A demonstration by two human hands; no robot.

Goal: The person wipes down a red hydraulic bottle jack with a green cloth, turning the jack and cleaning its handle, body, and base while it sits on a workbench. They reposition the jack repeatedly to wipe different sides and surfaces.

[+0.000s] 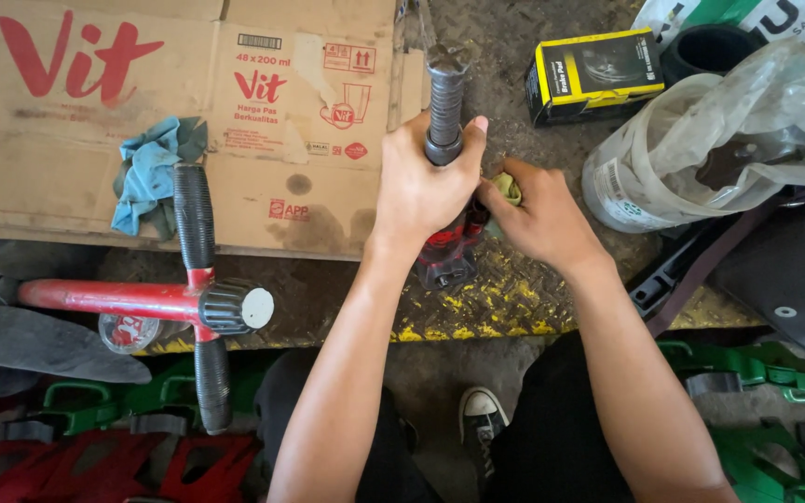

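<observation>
The left hand [421,191] is closed around the grey ribbed handle [444,102] of an upright red tool [446,251]; just beside it, the right hand [538,219] pinches a yellow-green cloth [507,186] against the tool. A loosened grip could probably tip the tool onto the checker-plate floor [514,298] below the hands.

Two hands were in view: the left hand [418,191] and the right hand [538,219], both near centre. There was one flattened cardboard box [95,112] at ten o'clock, one blue rag [148,172] on it, one yellow-and-black small box [594,74] at one o'clock, one clear plastic bag [729,130] at two o'clock, and one shoe [480,416] at six o'clock.
</observation>
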